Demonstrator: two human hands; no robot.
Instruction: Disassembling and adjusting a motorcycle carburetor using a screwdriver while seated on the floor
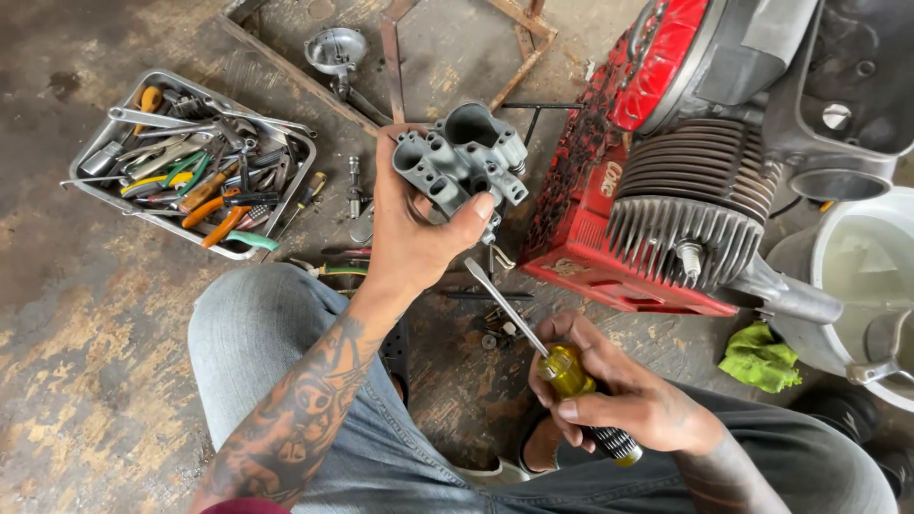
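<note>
Carburetor body (pixel 464 162), a rigid grey metal casting judged fairly heavy and best gripped around its solid flanks, raised in the clenched left hand (pixel 416 238), while the right hand (pixel 619 395), below it, grasps a yellow-handled screwdriver (pixel 552 362) near the red engine (pixel 666 162).

Your left hand (pixel 414 233) covers the near side of the grey carburettor body (pixel 460 162). The white bucket (pixel 862 276) and red engine (pixel 666 143) run off the right edge; small parts (pixel 495 333) near the screwdriver (pixel 547 357) are too tiny to identify.
</note>
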